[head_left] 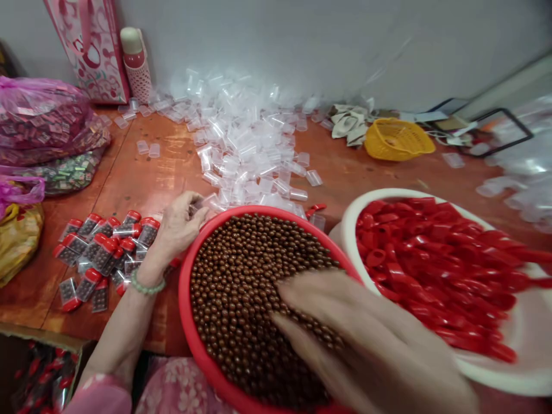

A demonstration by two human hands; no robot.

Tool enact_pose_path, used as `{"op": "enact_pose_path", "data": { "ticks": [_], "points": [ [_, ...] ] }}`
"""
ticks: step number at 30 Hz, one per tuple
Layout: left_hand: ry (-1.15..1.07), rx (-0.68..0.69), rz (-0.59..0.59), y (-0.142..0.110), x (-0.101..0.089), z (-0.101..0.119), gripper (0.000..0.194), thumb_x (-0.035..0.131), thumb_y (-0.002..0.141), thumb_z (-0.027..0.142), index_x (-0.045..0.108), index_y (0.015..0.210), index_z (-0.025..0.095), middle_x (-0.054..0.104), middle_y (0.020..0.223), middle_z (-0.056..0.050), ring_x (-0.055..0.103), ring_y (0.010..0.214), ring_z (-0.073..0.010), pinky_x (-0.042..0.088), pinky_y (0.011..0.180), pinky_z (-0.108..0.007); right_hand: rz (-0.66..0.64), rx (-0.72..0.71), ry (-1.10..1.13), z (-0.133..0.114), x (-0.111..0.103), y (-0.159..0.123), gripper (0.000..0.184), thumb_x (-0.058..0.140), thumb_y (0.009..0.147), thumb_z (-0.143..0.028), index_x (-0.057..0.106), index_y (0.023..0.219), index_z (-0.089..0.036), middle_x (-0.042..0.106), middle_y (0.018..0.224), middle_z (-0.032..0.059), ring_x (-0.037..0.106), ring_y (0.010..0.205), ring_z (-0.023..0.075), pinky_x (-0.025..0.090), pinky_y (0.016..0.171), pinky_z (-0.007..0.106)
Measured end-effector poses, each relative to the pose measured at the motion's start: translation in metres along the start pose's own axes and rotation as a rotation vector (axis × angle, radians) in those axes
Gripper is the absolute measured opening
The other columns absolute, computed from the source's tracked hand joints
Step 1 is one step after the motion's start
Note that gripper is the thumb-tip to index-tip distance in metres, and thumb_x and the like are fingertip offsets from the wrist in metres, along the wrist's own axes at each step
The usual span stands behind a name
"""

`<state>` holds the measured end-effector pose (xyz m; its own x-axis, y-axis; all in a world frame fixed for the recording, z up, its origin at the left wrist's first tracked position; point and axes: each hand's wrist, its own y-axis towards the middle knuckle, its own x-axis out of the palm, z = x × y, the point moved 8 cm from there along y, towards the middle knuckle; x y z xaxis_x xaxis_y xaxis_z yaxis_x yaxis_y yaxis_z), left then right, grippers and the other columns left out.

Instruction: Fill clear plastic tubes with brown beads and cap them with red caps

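Note:
A red basin [186, 299] full of small brown balls [245, 264] sits in front of me. My right hand [366, 345] lies over the balls with fingers stretched out, blurred by motion. My left hand [179, 227], with a green bead bracelet at the wrist, is at the basin's far left rim. Its fingers are pinched on a clear plastic tube [199, 204] at the edge of a heap of empty clear tubes [245, 144]. Filled tubes with red caps [101, 250] lie in a pile to the left of that hand.
A white basin [351, 215] of red caps [435, 264] stands at the right. A yellow basket [399, 139] sits farther back. Pink bags of wrapped sweets [43, 123] lie at the far left, with a patterned bag [90, 49] and a bottle [135, 63] by the wall.

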<state>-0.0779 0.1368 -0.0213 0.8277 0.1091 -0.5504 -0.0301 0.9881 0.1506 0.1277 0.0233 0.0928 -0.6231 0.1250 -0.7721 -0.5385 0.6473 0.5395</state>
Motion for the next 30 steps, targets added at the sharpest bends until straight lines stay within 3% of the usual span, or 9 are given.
{"op": "enact_pose_path", "data": {
  "ticks": [3, 5, 9, 11, 14, 17, 21, 25, 30],
  "points": [
    [-0.222, -0.001, -0.119, -0.032, 0.008, 0.028, 0.032, 0.062, 0.085, 0.028, 0.054, 0.115, 0.018, 0.065, 0.097, -0.005, 0.064, 0.085, -0.0153, 0.05, 0.077, -0.027, -0.108, -0.082, -0.093, 0.015, 0.029, 0.026, 0.042, 0.066, 0.085, -0.019, 0.054, 0.125, -0.017, 0.064, 0.12, 0.0143, 0.061, 0.11, 0.0275, 0.055, 0.092, 0.045],
    [-0.361, -0.034, -0.199, -0.048, 0.019, 0.04, 0.04, 0.063, 0.084, 0.026, 0.049, 0.121, 0.018, 0.064, 0.097, -0.004, 0.064, 0.084, -0.0145, 0.051, 0.077, -0.026, -0.161, -0.094, -0.154, 0.024, 0.048, 0.031, 0.042, 0.063, 0.087, -0.018, 0.053, 0.127, -0.014, 0.062, 0.123, 0.0171, 0.06, 0.11, 0.0296, 0.053, 0.092, 0.049],
    [-0.536, -0.136, -0.279, -0.061, 0.039, 0.047, 0.049, 0.065, 0.081, 0.021, 0.043, 0.124, 0.016, 0.063, 0.093, -0.003, 0.063, 0.078, -0.0114, 0.052, 0.074, -0.024, -0.191, -0.138, -0.157, 0.029, 0.065, 0.021, 0.021, 0.056, 0.091, -0.019, 0.06, 0.11, -0.011, 0.069, 0.106, 0.0149, 0.063, 0.091, 0.0237, 0.055, 0.082, 0.04],
    [-0.559, -0.163, -0.287, -0.062, 0.043, 0.046, 0.053, 0.067, 0.078, 0.019, 0.042, 0.125, 0.015, 0.064, 0.094, -0.004, 0.064, 0.075, -0.0105, 0.052, 0.073, -0.023, -0.209, -0.173, -0.2, 0.031, 0.069, 0.014, 0.022, 0.053, 0.092, -0.017, 0.06, 0.111, -0.008, 0.069, 0.104, 0.0161, 0.063, 0.088, 0.0232, 0.054, 0.08, 0.037],
    [-0.458, -0.098, -0.303, -0.062, 0.044, 0.048, 0.049, 0.066, 0.079, 0.018, 0.047, 0.123, 0.015, 0.066, 0.099, -0.007, 0.065, 0.076, -0.0113, 0.054, 0.072, -0.025, -0.305, -0.2, -0.352, 0.043, 0.076, 0.005, 0.032, 0.046, 0.092, -0.01, 0.054, 0.121, -0.001, 0.068, 0.107, 0.0191, 0.064, 0.088, 0.0239, 0.053, 0.079, 0.036],
    [-0.207, 0.024, -0.213, -0.062, 0.033, 0.049, 0.032, 0.059, 0.086, 0.022, 0.055, 0.117, 0.014, 0.068, 0.103, -0.009, 0.066, 0.086, -0.0159, 0.055, 0.081, -0.032, -0.52, -0.143, -0.527, 0.067, 0.082, -0.001, 0.038, 0.041, 0.09, -0.004, 0.05, 0.126, 0.0, 0.067, 0.108, 0.0202, 0.065, 0.086, 0.0249, 0.05, 0.076, 0.036],
    [-0.011, 0.131, -0.184, -0.064, 0.029, 0.052, 0.03, 0.047, 0.093, 0.022, 0.054, 0.12, 0.011, 0.063, 0.123, -0.015, 0.059, 0.115, -0.0221, 0.047, 0.105, -0.042, -0.732, -0.069, -0.65, 0.091, 0.082, -0.005, 0.028, 0.045, 0.085, -0.003, 0.056, 0.112, -0.003, 0.065, 0.093, 0.0153, 0.064, 0.079, 0.0261, 0.045, 0.069, 0.036],
    [0.013, 0.077, -0.289, -0.064, 0.044, 0.046, 0.043, 0.04, 0.094, 0.024, 0.045, 0.134, 0.008, 0.049, 0.142, -0.019, 0.046, 0.135, -0.0249, 0.035, 0.116, -0.047, -0.776, -0.174, -0.667, 0.078, 0.092, -0.001, 0.017, 0.047, 0.085, -0.004, 0.059, 0.096, -0.009, 0.062, 0.085, 0.0117, 0.061, 0.076, 0.0258, 0.042, 0.066, 0.036],
    [-0.009, -0.031, -0.422, -0.068, 0.064, 0.041, 0.055, 0.035, 0.095, 0.029, 0.034, 0.143, 0.003, 0.031, 0.156, -0.021, 0.028, 0.147, -0.0256, 0.021, 0.123, -0.047, -0.822, -0.249, -0.574, 0.057, 0.111, 0.003, 0.023, 0.042, 0.085, 0.0, 0.062, 0.091, -0.009, 0.061, 0.08, 0.0112, 0.06, 0.073, 0.0241, 0.043, 0.063, 0.035]
  ]
}}
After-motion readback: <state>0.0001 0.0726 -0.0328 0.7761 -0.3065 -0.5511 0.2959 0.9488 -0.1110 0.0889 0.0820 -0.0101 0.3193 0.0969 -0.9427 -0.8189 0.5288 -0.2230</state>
